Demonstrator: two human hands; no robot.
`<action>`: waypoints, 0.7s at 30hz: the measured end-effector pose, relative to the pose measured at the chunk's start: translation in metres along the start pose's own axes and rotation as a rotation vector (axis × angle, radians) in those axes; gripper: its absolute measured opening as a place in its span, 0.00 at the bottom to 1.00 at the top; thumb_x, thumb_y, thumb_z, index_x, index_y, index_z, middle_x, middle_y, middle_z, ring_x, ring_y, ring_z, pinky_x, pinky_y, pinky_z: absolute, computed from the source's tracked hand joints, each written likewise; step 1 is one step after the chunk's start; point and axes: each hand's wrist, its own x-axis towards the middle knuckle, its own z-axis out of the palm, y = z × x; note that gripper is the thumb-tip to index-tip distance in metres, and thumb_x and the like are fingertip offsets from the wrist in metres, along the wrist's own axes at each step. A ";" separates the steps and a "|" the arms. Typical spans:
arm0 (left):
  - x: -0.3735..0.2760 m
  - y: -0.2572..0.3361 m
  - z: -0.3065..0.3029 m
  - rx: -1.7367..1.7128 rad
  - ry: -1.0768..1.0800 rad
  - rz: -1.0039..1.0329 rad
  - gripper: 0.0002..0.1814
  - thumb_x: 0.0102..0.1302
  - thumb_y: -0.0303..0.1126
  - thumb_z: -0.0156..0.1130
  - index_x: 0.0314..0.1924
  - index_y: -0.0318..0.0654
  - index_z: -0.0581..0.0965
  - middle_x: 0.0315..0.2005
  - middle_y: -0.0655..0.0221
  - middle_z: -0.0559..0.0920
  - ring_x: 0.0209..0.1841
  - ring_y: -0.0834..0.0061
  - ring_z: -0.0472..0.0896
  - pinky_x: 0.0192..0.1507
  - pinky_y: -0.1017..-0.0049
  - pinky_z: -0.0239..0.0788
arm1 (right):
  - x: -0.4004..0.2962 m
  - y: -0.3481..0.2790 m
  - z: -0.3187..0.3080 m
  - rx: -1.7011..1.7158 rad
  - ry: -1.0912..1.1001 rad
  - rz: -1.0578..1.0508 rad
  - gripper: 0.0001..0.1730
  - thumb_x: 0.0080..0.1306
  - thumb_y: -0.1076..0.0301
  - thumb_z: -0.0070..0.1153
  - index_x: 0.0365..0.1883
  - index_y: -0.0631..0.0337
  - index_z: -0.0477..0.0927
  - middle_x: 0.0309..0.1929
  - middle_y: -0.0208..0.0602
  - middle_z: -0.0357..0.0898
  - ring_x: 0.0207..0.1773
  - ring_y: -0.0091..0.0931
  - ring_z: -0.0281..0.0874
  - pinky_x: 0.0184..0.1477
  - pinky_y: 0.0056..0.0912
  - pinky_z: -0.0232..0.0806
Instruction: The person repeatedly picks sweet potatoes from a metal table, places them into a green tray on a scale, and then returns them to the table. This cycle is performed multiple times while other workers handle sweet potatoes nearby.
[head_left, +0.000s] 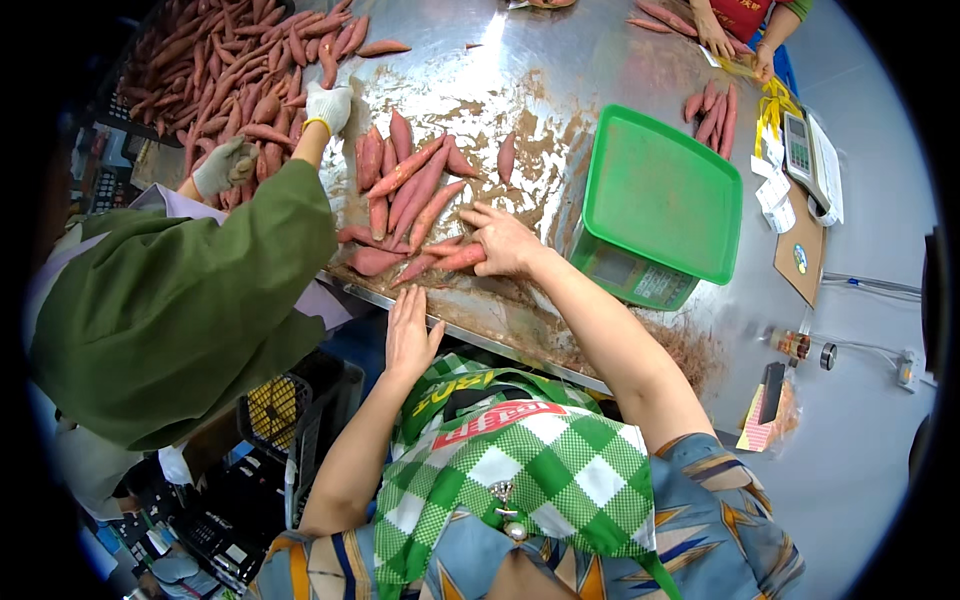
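My right hand (508, 241) rests at the near end of a pink-skinned sweet potato (459, 259), its index finger stretched out over the metal table (540, 311). Whether its hidden fingers grip that sweet potato cannot be made out. At the table's front edge lies my left hand (409, 330), palm down, thumb apart, holding nothing. Just beyond both hands is a loose group of several sweet potatoes (420, 180). A single sweet potato (506, 158) lies apart to its right. Right of my right hand stands a digital scale with a green tray (664, 195).
A co-worker's gloved hands (328, 107) touch a large sweet potato heap (217, 82) at left. Another person's hands (716, 37) hold yellow ties at far right. A second scale (806, 154), a small pile (716, 116) and a phone-like black object (771, 391) lie at right.
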 end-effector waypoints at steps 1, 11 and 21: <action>-0.002 0.000 0.005 0.059 0.002 -0.009 0.35 0.58 0.34 0.63 0.63 0.27 0.63 0.63 0.48 0.65 0.67 0.53 0.61 0.69 0.59 0.48 | -0.003 0.000 0.002 -0.032 -0.088 -0.026 0.26 0.42 0.58 0.64 0.39 0.66 0.83 0.68 0.47 0.61 0.73 0.40 0.51 0.70 0.37 0.53; -0.003 0.086 0.070 -0.114 -0.373 0.559 0.38 0.60 0.37 0.60 0.66 0.26 0.58 0.67 0.49 0.58 0.72 0.56 0.52 0.72 0.65 0.43 | -0.211 0.011 0.015 0.230 -0.150 0.012 0.21 0.40 0.66 0.63 0.32 0.71 0.79 0.63 0.51 0.67 0.69 0.44 0.58 0.68 0.40 0.57; 0.013 0.228 0.151 -0.201 -0.674 1.103 0.25 0.55 0.36 0.61 0.53 0.35 0.75 0.60 0.62 0.72 0.69 0.60 0.60 0.69 0.55 0.50 | -0.390 0.006 -0.018 0.515 0.178 0.695 0.25 0.47 0.67 0.60 0.45 0.66 0.80 0.58 0.48 0.74 0.63 0.38 0.69 0.61 0.36 0.63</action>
